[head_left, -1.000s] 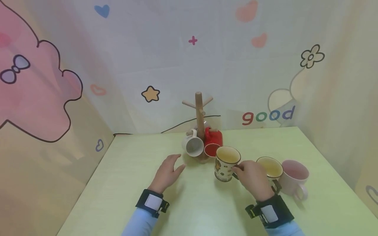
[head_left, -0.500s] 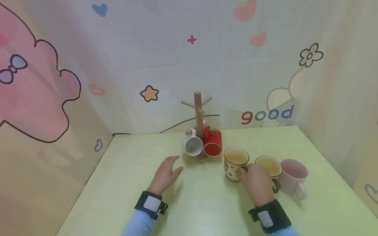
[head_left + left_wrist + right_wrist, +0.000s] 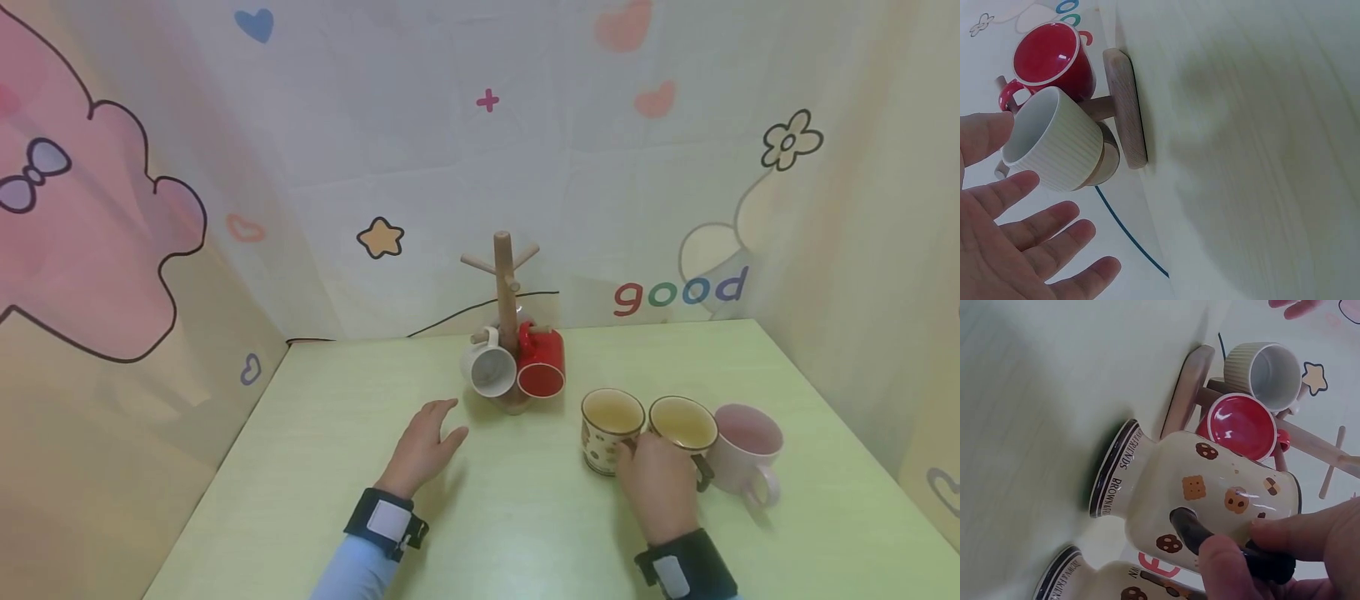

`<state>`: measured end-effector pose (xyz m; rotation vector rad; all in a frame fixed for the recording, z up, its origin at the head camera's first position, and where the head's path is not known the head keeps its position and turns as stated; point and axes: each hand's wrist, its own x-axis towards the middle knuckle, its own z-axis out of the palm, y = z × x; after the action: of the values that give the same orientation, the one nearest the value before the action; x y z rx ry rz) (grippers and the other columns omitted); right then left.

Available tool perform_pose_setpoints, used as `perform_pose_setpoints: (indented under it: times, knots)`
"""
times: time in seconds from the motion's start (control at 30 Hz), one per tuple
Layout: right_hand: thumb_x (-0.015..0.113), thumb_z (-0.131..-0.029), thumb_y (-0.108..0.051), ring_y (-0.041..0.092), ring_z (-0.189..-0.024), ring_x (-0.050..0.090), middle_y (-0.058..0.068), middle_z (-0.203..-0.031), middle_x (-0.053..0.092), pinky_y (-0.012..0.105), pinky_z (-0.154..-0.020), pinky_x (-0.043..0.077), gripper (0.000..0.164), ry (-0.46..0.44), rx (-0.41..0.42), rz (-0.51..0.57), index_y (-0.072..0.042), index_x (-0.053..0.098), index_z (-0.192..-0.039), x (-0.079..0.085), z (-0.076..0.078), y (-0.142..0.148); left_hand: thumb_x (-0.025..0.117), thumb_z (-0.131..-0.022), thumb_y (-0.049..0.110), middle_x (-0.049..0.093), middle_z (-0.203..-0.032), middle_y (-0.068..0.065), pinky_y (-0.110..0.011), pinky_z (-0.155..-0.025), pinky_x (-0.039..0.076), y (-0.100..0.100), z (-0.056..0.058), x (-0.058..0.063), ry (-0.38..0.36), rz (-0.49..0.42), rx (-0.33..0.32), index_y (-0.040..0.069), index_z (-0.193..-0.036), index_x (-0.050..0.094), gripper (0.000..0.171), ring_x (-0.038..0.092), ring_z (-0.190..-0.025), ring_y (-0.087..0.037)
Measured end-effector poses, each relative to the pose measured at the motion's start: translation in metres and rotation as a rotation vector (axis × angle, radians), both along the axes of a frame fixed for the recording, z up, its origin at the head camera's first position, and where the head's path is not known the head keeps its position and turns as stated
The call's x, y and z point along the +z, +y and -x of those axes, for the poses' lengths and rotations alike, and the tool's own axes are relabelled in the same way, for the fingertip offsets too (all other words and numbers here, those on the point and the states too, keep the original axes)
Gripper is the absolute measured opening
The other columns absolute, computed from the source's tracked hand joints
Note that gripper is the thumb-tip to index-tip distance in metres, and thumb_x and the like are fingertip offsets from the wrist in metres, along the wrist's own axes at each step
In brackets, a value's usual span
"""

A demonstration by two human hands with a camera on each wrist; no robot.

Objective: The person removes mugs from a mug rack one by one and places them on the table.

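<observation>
My right hand (image 3: 657,490) pinches the dark handle of a cream mug (image 3: 1210,494) printed with cookies, its inside yellow. This mug stands upright, close to the left side of a matching cream mug (image 3: 683,422). A pink mug (image 3: 742,457) is just right of that pair. My left hand (image 3: 422,447) is spread over the table's left part with nothing in it. Beyond its fingers, a white ribbed mug (image 3: 1054,140) and a red mug (image 3: 1050,56) hang by their handles from the wooden mug tree (image 3: 504,292).
A pale green-yellow table (image 3: 337,467) bears everything. Upper pegs (image 3: 477,264) of the tree stick out with no mug on them. A printed cloth (image 3: 427,150) rises behind the table and along both sides.
My right hand has moved the cookie-printed mug rightward and toward me, away from the tree and closer to the matching mug. The left hand has stayed nearly still.
</observation>
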<state>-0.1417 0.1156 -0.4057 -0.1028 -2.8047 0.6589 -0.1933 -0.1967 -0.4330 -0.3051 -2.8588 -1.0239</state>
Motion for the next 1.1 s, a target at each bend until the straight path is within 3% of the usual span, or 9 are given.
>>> perform_pose_setpoints:
  times: [0.13, 0.33, 1.1]
  knots:
    - [0.069, -0.087, -0.012, 0.034, -0.06, 0.057, 0.014, -0.062, 0.058, 0.05, -0.056, 0.046, 0.023, 0.051, -0.011, -0.005, 0.008, 0.064, -0.078, -0.006, -0.003, 0.0, 0.062, -0.099, 0.026, 0.049, -0.142, -0.02, -0.052, -0.107, 0.039, 0.0, -0.001, 0.0, 0.002, 0.001, -0.002, 0.002, -0.141, 0.05, 0.051, 0.046, -0.132, -0.035]
    - [0.066, -0.09, -0.012, 0.044, -0.074, 0.061, 0.023, -0.074, 0.062, 0.059, -0.067, 0.047, 0.024, 0.042, -0.017, 0.02, 0.011, 0.062, -0.083, -0.014, -0.007, 0.0, 0.062, -0.099, 0.025, 0.049, -0.142, -0.02, -0.052, -0.107, 0.039, 0.001, 0.0, 0.0, -0.001, -0.004, -0.004, 0.001, -0.142, 0.05, 0.05, 0.045, -0.132, -0.036]
    - [0.066, -0.089, -0.015, 0.045, -0.075, 0.061, 0.023, -0.075, 0.064, 0.057, -0.064, 0.047, 0.025, 0.062, 0.003, 0.044, 0.01, 0.064, -0.087, -0.017, -0.008, 0.001, 0.063, -0.098, 0.023, 0.049, -0.142, -0.021, -0.052, -0.107, 0.039, 0.002, 0.002, 0.0, -0.004, -0.004, -0.011, 0.001, -0.141, 0.05, 0.05, 0.046, -0.132, -0.036]
